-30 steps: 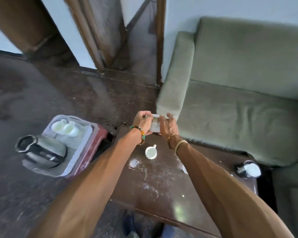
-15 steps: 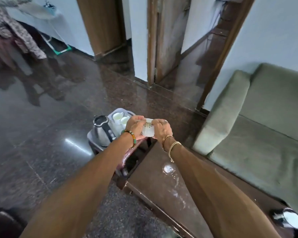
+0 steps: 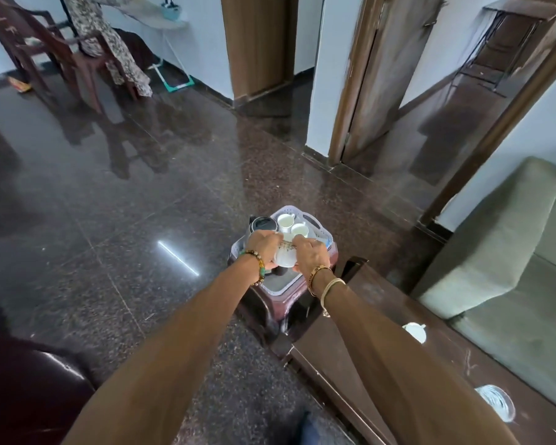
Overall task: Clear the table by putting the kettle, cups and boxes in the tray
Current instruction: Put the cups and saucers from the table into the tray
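Both hands hold one white cup with a patterned rim, just above the white tray. My left hand grips its left side and my right hand its right side. The tray rests on a maroon stool left of the table. Two white cups stand at the tray's far end. The steel kettle stands in the tray's left part, half hidden by my left hand. Another white cup sits on the dark wooden table, beside my right forearm.
A green sofa runs along the table's far side. White stains mark the tabletop at the right. Glossy dark floor spreads to the left. A dark seat sits at the lower left. A chair stands far back, with a person seated near it.
Both hands have carried the patterned cup leftward off the table to just above the tray. The view has swung left, so the sofa sits at the right edge.
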The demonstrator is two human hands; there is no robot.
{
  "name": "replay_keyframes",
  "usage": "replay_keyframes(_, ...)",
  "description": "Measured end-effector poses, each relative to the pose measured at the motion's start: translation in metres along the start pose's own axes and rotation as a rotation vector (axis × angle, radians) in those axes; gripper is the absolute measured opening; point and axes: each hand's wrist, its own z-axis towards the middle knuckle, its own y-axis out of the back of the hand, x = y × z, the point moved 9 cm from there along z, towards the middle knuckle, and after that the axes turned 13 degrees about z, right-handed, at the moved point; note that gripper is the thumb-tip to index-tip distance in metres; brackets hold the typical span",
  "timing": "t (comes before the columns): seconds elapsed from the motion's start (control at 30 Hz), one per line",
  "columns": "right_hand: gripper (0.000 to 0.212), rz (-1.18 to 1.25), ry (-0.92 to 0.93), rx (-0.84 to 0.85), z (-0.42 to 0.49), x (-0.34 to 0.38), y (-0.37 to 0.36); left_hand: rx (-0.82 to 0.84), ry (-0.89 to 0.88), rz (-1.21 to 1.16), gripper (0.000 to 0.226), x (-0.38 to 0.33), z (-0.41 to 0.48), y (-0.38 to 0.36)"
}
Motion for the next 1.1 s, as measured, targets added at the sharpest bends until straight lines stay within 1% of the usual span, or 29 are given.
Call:
replay_keyframes(0.1, 0.035, 0.037, -0.025, 0.040, 0.030, -0.005, -0.010, 0.007, 0.025, -0.002, 0.013, 0.002, 0.027, -0.002)
replay_keyframes(0.13, 0.030, 0.051, -0.037, 0.040, 0.040, -0.008, -0.010, 0.010, 0.029, 0.007, 0.014, 0.002, 0.039, -0.003)
replay_keyframes(0.23, 0.016, 0.061, -0.057, 0.032, 0.073, -0.014, -0.007, -0.008, 0.036, 0.155, 0.029, 0.000, 0.077, -0.014)
replay_keyframes(0.27, 0.015, 0.054, -0.058, 0.024, 0.087, -0.014, -0.005, -0.016, 0.052, 0.138, 0.030, -0.002, 0.090, -0.019)
replay_keyframes(0.3, 0.018, 0.037, -0.052, 0.003, 0.100, -0.012, -0.001, -0.017, 0.064, 0.126, 0.028, -0.005, 0.102, -0.026)
replay_keyframes(0.33, 0.024, 0.011, -0.045, -0.032, 0.109, -0.010, 0.005, -0.007, 0.055, 0.184, 0.028, -0.008, 0.112, -0.032)
replay_keyframes(0.4, 0.028, -0.024, -0.029, -0.089, 0.127, -0.002, 0.017, 0.005, 0.009, 0.333, 0.034, -0.021, 0.132, -0.047)
replay_keyframes(0.47, 0.026, -0.048, -0.021, -0.094, 0.145, 0.004, 0.023, 0.030, 0.009, 0.362, 0.032, -0.030, 0.151, -0.060)
replay_keyframes(0.53, 0.022, -0.046, -0.030, -0.113, 0.159, 0.005, 0.031, 0.009, 0.001, 0.426, 0.030, -0.036, 0.169, -0.066)
replay_keyframes(0.6, 0.019, -0.041, -0.040, -0.136, 0.173, 0.003, 0.037, 0.048, 0.034, 0.402, 0.033, -0.035, 0.188, -0.080)
replay_keyframes(0.67, 0.022, -0.021, -0.066, -0.149, 0.186, -0.006, 0.040, 0.084, 0.061, 0.375, 0.035, -0.030, 0.207, -0.093)
replay_keyframes(0.73, 0.027, 0.022, -0.103, -0.186, 0.201, -0.018, 0.043, 0.115, 0.085, 0.374, 0.030, -0.023, 0.231, -0.106)
replay_keyframes(0.83, 0.027, 0.045, -0.139, -0.234, 0.224, -0.037, 0.046, 0.174, 0.093, 0.470, 0.022, -0.008, 0.260, -0.125)
replay_keyframes(0.9, 0.026, 0.068, -0.167, -0.263, 0.239, -0.055, 0.046, 0.213, 0.125, 0.476, 0.019, 0.006, 0.281, -0.135)
replay_keyframes(1.0, 0.026, 0.090, -0.242, -0.317, 0.257, -0.086, 0.045, 0.285, 0.161, 0.530, 0.035, 0.030, 0.311, -0.146)
replay_keyframes(1.03, 0.026, 0.106, -0.266, -0.337, 0.263, -0.098, 0.044, 0.304, 0.173, 0.560, 0.037, 0.037, 0.319, -0.149)
replay_keyframes(1.1, 0.030, 0.119, -0.324, -0.369, 0.273, -0.118, 0.040, 0.324, 0.180, 0.648, 0.032, 0.050, 0.334, -0.155)
